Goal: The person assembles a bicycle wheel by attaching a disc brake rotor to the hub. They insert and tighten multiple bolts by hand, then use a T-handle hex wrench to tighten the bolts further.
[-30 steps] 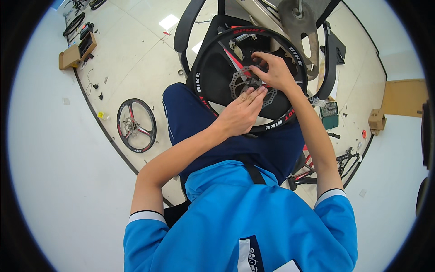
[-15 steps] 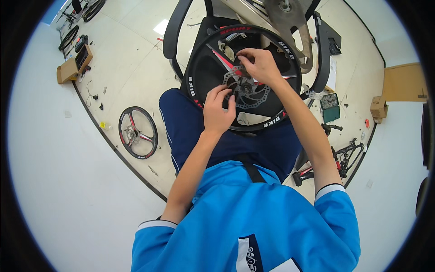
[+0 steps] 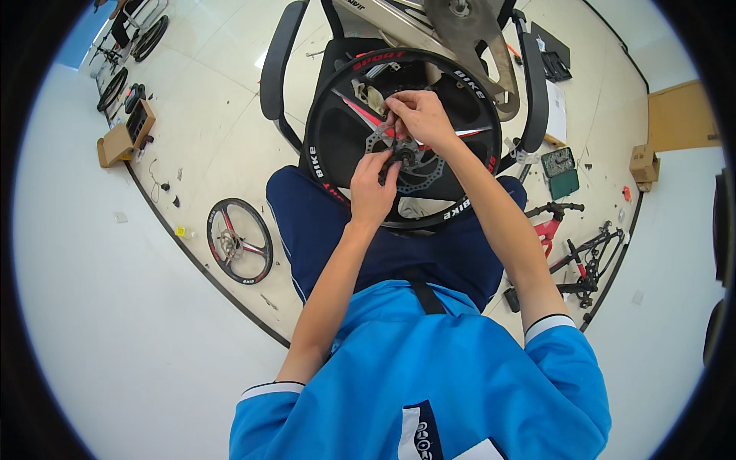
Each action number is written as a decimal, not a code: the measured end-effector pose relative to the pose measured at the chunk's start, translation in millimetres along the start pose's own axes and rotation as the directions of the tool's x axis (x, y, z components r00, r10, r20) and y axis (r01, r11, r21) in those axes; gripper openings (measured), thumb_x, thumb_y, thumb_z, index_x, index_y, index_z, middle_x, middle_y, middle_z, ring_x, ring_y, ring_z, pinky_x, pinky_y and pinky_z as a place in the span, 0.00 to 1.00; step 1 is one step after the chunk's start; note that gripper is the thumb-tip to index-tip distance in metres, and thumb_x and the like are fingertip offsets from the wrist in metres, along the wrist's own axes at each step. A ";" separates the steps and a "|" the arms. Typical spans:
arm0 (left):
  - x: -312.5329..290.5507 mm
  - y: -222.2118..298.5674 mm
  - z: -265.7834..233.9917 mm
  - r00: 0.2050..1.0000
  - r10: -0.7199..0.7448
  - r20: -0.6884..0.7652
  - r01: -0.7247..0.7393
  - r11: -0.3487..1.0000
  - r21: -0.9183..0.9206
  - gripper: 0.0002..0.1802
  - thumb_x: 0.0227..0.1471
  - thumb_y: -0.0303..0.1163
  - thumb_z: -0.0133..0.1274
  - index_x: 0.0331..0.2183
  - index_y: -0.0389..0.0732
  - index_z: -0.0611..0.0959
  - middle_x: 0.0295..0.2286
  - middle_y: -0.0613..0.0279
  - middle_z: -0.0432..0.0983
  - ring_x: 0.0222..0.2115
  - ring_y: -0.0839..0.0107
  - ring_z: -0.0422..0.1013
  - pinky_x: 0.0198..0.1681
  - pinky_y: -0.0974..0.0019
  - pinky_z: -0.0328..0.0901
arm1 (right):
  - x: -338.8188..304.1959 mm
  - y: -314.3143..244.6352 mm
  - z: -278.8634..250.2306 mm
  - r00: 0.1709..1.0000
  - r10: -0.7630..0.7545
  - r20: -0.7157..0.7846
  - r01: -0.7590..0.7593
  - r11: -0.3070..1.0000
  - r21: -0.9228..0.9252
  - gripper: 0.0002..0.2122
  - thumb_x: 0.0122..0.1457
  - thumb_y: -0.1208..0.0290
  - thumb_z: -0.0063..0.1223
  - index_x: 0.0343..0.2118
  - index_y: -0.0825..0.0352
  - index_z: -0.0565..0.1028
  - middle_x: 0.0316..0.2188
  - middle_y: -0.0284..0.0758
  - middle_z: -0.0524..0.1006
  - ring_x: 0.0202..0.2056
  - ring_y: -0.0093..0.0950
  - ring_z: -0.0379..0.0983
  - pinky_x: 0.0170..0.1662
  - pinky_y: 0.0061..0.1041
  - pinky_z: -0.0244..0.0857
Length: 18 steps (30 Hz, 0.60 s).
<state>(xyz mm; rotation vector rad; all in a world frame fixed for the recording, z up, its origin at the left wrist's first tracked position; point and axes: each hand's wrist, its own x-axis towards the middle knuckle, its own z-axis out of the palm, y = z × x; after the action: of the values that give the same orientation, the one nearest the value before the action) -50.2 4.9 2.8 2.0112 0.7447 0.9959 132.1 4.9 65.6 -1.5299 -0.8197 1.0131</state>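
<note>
A bicycle wheel (image 3: pixel 314 130) with a black tyre and black, red and white spokes lies across my lap and the seat of a black chair. On its hub sits a silver brake disc (image 3: pixel 421 182). My left hand (image 3: pixel 371 190) is closed at the hub, thumb and fingers drawn together around a small dark part. Just above it, my right hand (image 3: pixel 422 121) pinches thumb and fingers over the disc's upper edge. A thin dark piece shows between the two hands; its kind is too small to tell.
Beyond the wheel rests a beige bicycle frame (image 3: pixel 391 23), between the chair's armrests (image 3: pixel 277 65). A second wheel (image 3: pixel 240 241) lies on the floor at left. To the right are a green tool case (image 3: pixel 563 184), a dark bicycle frame (image 3: pixel 590 264) and cardboard boxes (image 3: pixel 644 163).
My left hand has moved up to the hub, its fingers closing around the small dark part. My right hand has shifted slightly left and down. The view has tilted a little.
</note>
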 end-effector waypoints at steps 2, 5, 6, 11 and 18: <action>5.2 -1.8 3.1 0.999 -0.040 0.004 0.040 0.999 -0.002 0.10 0.55 0.22 0.62 0.41 0.32 0.84 0.33 0.54 0.79 0.29 0.65 0.77 0.31 0.67 0.70 | 1.2 -4.7 0.6 0.998 0.067 -0.013 -0.067 0.998 0.003 0.11 0.67 0.70 0.53 0.39 0.75 0.81 0.24 0.35 0.83 0.21 0.18 0.77 0.24 0.20 0.73; 9.3 -9.4 5.7 0.998 0.065 -0.019 -0.064 0.997 0.041 0.09 0.54 0.21 0.61 0.39 0.30 0.83 0.34 0.52 0.79 0.29 0.60 0.77 0.33 0.64 0.71 | 1.7 -8.9 1.8 0.992 0.124 -0.039 -0.123 0.992 0.005 0.12 0.67 0.70 0.53 0.38 0.76 0.81 0.24 0.36 0.82 0.20 0.20 0.78 0.24 0.21 0.75; 9.5 -12.3 6.5 0.991 0.127 -0.030 -0.125 0.990 0.064 0.09 0.54 0.20 0.61 0.39 0.30 0.83 0.34 0.51 0.79 0.29 0.58 0.77 0.33 0.63 0.71 | 2.1 -7.3 2.9 0.992 0.119 -0.043 -0.119 0.993 0.002 0.12 0.67 0.70 0.53 0.38 0.76 0.81 0.24 0.37 0.82 0.20 0.21 0.78 0.24 0.22 0.75; 4.3 -9.0 9.6 0.991 0.130 -0.035 -0.125 0.986 0.110 0.08 0.55 0.18 0.57 0.38 0.30 0.79 0.37 0.46 0.77 0.37 0.48 0.74 0.42 0.56 0.69 | -5.5 -7.9 21.6 0.989 0.011 -0.147 -0.018 0.999 -0.042 0.13 0.67 0.71 0.52 0.39 0.79 0.80 0.20 0.39 0.81 0.17 0.25 0.78 0.22 0.25 0.74; -23.4 2.8 8.9 0.997 0.083 -0.003 -0.082 0.994 0.068 0.12 0.56 0.19 0.57 0.43 0.33 0.78 0.39 0.46 0.76 0.41 0.48 0.73 0.47 0.54 0.68 | -28.9 -13.4 27.2 0.997 -0.069 -0.018 0.067 0.992 -0.105 0.13 0.68 0.69 0.52 0.37 0.77 0.80 0.18 0.37 0.79 0.13 0.22 0.73 0.17 0.22 0.64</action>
<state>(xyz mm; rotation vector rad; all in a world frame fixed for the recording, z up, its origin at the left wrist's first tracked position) -54.6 -17.5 -7.8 2.1132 0.7124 1.0369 95.8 -7.8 82.2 -1.5876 -0.9150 0.9147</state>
